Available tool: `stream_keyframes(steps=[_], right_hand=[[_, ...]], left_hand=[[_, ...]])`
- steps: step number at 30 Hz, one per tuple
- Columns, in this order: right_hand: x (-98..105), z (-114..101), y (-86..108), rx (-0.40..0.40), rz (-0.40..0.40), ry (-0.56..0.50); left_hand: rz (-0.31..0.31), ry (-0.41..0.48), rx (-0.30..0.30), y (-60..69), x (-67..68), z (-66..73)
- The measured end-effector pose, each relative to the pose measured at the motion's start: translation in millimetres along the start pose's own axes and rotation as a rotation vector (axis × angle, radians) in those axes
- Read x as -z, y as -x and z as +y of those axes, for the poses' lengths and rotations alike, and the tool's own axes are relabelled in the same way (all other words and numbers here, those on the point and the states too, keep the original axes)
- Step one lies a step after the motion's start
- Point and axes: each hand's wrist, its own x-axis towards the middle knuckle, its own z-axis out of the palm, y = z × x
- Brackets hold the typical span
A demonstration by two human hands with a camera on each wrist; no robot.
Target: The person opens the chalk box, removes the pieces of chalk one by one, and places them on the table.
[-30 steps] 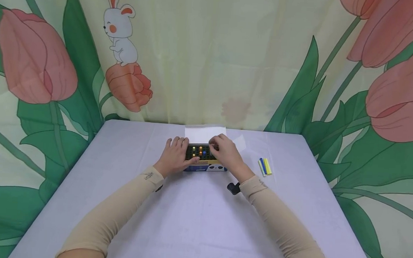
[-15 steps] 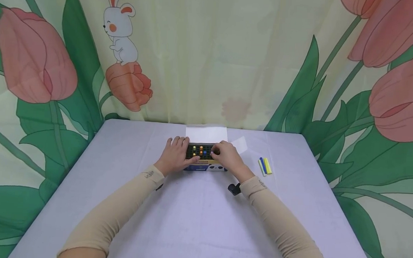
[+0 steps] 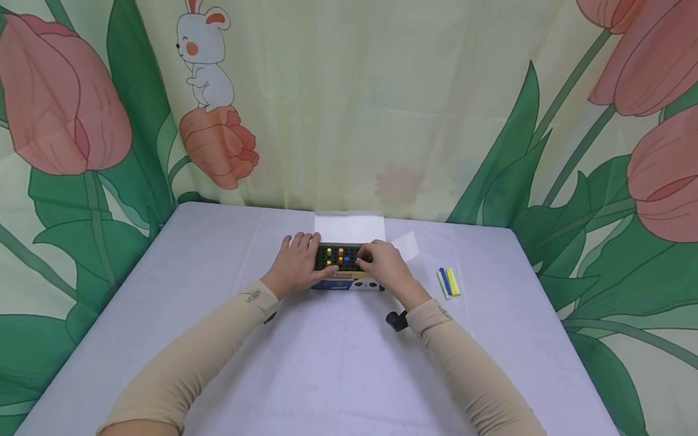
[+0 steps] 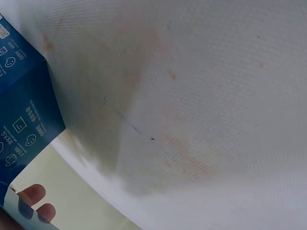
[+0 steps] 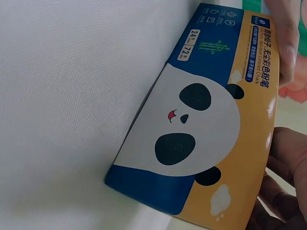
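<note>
A chalk box (image 3: 367, 284) with a panda on its front stands open-topped on the table in the head view. Coloured chalk ends, among them an orange chalk (image 3: 340, 252) and a blue chalk (image 3: 347, 260), show in its dark, holed insert. My left hand (image 3: 293, 266) holds the box's left end, thumb over the front edge. At the insert's right part, my right hand (image 3: 385, 263) pinches a chalk with a pale purple tip (image 3: 358, 260); its lower part is hidden. The right wrist view shows the panda front (image 5: 211, 115), the left wrist view a blue end (image 4: 29, 110).
Several chalk sticks (image 3: 449, 282), blue, yellow and whitish, lie on the white-covered table (image 3: 329, 375) right of the box. The white lid flap (image 3: 350, 228) stands behind it, with another white flap (image 3: 406, 245) at the right. A printed curtain (image 3: 355, 100) hangs behind.
My right hand has come down and slightly toward me at the insert's right part, then stays almost still. The left hand keeps its place on the box.
</note>
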Motion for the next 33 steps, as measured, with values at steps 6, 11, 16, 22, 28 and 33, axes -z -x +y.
stream_keyframes(steps=[6,11,16,22,28,33], right_hand=[[0.8,0.1,0.4,0.018,-0.003,0.009],[1.5,0.5,0.7,0.023,-0.005,0.0],[2.9,0.1,0.6,0.014,-0.011,-0.012],[4.3,-0.4,-1.3,0.01,-0.019,-0.026],[5.9,0.1,-2.1,0.006,-0.015,-0.03],[7.2,-0.8,-2.2,0.01,-0.014,-0.041]], left_hand=[[-0.003,0.01,0.0,0.3,0.5,0.7],[-0.001,0.008,-0.003,0.6,1.0,1.1],[0.001,0.005,-0.006,0.3,0.4,0.6],[-0.017,0.015,0.015,-0.1,0.4,0.4],[-0.015,0.015,0.015,0.0,2.2,1.5],[-0.016,0.008,0.014,0.6,1.3,1.1]])
